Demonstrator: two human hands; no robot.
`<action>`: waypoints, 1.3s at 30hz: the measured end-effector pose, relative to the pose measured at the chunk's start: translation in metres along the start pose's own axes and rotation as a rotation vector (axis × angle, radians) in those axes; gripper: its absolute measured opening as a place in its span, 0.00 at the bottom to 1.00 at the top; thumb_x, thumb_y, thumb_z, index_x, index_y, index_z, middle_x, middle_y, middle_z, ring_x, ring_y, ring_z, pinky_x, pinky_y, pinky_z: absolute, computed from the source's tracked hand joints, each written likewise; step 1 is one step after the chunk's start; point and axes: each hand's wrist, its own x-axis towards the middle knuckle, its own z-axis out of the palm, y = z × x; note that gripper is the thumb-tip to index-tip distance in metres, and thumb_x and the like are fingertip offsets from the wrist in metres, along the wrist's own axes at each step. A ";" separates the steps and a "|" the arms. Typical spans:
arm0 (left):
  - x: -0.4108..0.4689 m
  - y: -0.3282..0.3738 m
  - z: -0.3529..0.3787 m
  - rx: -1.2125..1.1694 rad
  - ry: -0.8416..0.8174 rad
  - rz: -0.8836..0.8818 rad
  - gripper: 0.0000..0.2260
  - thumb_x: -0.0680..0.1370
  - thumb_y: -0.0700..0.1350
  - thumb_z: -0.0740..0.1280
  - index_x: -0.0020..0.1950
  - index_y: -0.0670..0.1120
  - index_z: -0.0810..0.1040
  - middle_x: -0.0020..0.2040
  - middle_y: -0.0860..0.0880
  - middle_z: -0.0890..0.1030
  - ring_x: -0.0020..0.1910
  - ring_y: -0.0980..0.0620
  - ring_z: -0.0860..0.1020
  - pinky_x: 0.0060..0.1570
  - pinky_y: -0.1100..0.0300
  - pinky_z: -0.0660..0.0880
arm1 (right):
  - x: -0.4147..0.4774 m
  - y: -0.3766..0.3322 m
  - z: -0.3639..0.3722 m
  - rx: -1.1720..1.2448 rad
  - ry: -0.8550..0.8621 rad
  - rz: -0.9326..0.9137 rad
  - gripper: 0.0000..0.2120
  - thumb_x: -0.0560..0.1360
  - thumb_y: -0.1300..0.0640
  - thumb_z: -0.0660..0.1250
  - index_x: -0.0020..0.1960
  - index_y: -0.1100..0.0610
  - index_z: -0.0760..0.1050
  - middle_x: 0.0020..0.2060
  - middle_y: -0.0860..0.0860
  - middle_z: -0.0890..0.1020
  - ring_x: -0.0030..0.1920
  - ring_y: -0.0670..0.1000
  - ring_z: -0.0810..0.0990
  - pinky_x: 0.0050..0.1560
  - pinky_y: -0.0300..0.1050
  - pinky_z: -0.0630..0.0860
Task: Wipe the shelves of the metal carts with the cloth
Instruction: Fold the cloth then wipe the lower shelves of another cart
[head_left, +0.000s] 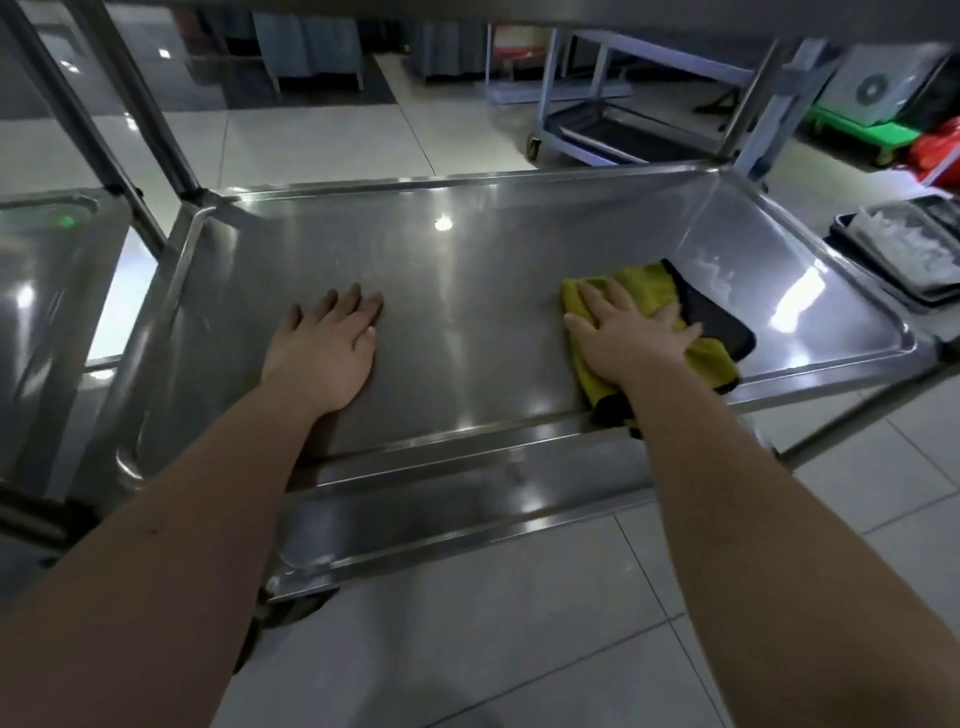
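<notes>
The right hand (631, 332) pressed flat, fingers spread, on the yellow-and-black cloth (660, 332) on the cart shelf (467, 270), the left hand (327, 348) lay open beside, and the cloth's near edge was hidden under the wrist.

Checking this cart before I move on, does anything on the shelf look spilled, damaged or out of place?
Nothing serious stands out. The shelf shows only light glare, no dents or spills. The one oddity: a corner of the cloth under the right hand hangs over the near rim. The left hand rests flat on bare metal.
</notes>
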 end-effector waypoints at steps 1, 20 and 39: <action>0.000 0.000 0.000 0.002 0.002 -0.006 0.23 0.84 0.51 0.47 0.79 0.55 0.53 0.80 0.51 0.52 0.78 0.48 0.52 0.75 0.45 0.48 | -0.004 -0.023 0.003 -0.001 0.011 -0.052 0.28 0.77 0.31 0.40 0.76 0.34 0.42 0.78 0.40 0.44 0.75 0.71 0.42 0.67 0.78 0.41; -0.004 0.011 0.002 -0.010 0.004 -0.033 0.23 0.84 0.50 0.47 0.79 0.54 0.52 0.80 0.52 0.52 0.78 0.49 0.53 0.75 0.46 0.48 | 0.007 0.067 -0.006 0.055 0.037 0.095 0.28 0.77 0.31 0.41 0.76 0.34 0.43 0.79 0.41 0.47 0.76 0.67 0.45 0.69 0.76 0.42; -0.056 -0.055 -0.024 -0.151 0.142 -0.201 0.21 0.83 0.44 0.55 0.77 0.45 0.62 0.79 0.41 0.53 0.78 0.39 0.49 0.73 0.44 0.45 | -0.101 -0.142 0.041 0.008 -0.020 -0.473 0.27 0.79 0.34 0.39 0.77 0.35 0.39 0.78 0.41 0.42 0.75 0.68 0.37 0.65 0.77 0.33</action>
